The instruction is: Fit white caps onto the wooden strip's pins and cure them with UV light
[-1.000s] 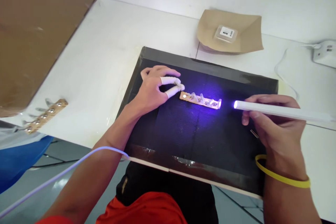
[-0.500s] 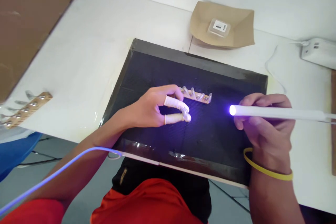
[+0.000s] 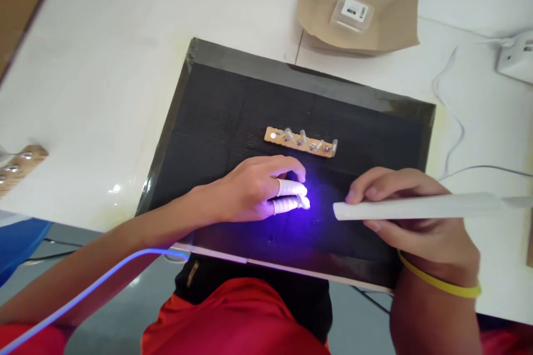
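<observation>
Over the black mat [image 3: 216,105], my left hand [image 3: 250,186] pinches a small clear piece [image 3: 303,199] between thumb and forefinger. Both of these fingers wear white finger cots, and violet glare hides the piece's exact shape. From the right, my right hand [image 3: 412,211] grips a white stick-shaped UV lamp [image 3: 387,209]. Its tip points at the left fingertips, a short gap away, and throws violet light on them and on the mat. Just beyond my left hand lies a tan strip [image 3: 281,137] carrying several clear pieces and small shiny beads.
A brown paper tray [image 3: 391,22] with a labelled clear box [image 3: 352,13] sits at the back. Another strip with shiny beads [image 3: 25,166] lies at the left table edge. A white power block [image 3: 516,58] and thin cables are at the right.
The lamp tip has moved left and turned toward my left fingertips, which are now lit violet. My left hand has shifted nearer to me, uncovering the strip's left end. The view has shifted too.
</observation>
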Available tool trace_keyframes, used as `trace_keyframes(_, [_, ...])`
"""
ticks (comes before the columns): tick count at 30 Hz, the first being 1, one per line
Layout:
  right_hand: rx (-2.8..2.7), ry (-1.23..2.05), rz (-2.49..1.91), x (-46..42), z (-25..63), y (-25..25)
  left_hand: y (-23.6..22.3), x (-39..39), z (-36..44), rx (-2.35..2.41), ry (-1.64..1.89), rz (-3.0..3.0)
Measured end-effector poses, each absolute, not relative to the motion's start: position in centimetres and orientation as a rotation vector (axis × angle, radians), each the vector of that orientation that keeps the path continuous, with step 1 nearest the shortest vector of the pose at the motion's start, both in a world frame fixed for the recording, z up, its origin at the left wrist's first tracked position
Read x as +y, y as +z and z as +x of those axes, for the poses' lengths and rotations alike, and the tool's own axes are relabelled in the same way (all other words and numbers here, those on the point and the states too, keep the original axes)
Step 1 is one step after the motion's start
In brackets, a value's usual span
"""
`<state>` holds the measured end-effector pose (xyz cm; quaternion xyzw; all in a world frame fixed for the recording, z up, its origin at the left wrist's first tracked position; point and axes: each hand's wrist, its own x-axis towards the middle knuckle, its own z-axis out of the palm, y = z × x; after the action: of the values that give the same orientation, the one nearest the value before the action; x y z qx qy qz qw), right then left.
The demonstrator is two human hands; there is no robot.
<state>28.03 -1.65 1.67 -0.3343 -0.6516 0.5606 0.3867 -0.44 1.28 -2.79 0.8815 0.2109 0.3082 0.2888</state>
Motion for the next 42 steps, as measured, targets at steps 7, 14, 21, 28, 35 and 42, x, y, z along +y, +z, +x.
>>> trace_keyframes(7, [-1.681, 1.333, -0.898, -1.9, 28.0, 1.9, -2.7, 1.4, -0.2, 0.584, 0.805, 2.236])
trace_keyframes(14, [-1.636, 1.126, -0.943, -1.8, 27.8, 2.2, -2.6, 1.4, -0.2, 0.604, 0.849, 2.203])
trace_keyframes(21, [-1.533, 0.698, -1.194, -7.3, 24.6, 2.3, -3.2, 1.3, 0.1, 0.638, 0.940, 2.277])
trace_keyframes(28, [-1.212, 0.390, -1.394, -12.6, 17.8, -1.2, -3.6, 1.4, 0.2, 0.638, 1.099, 2.365])
trace_keyframes(35, [-1.154, 0.295, -1.427, -13.2, 14.6, -2.8, -3.9, 1.4, 0.0, 0.635, 1.112, 2.402])
trace_keyframes(42, [-1.192, 0.277, -1.397, -12.5, 14.4, -2.8, -3.9, 1.4, 0.2, 0.599, 1.127, 2.473])
